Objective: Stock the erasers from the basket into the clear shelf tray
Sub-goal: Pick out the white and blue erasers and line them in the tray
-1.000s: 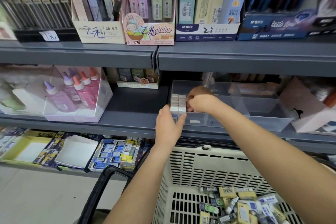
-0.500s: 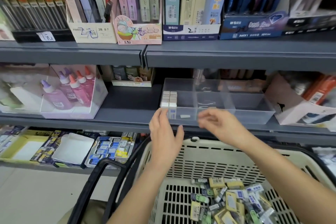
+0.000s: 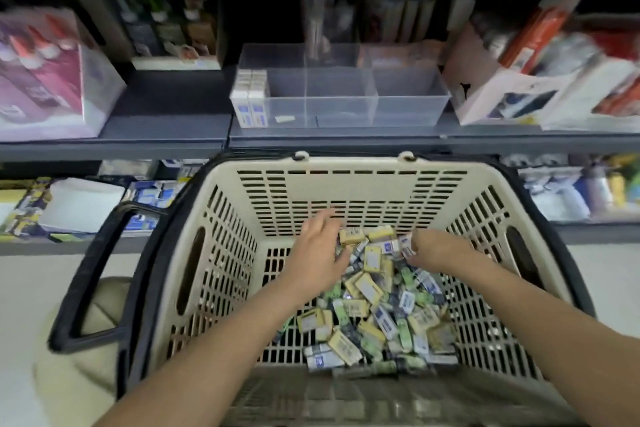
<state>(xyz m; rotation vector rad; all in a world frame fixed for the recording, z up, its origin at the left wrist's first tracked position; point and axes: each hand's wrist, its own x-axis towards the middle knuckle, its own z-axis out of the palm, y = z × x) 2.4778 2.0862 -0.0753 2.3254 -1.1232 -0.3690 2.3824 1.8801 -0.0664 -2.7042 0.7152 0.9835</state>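
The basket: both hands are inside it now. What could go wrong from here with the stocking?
1. The pile of erasers mixes yellow, green and white kinds, while the clear tray holds rows of white ones. The left hand, spread over the pile, may scoop a wrong kind.
2. The right hand seems to pinch just one white eraser. A loose pinch may drop it on the way up to the tray.
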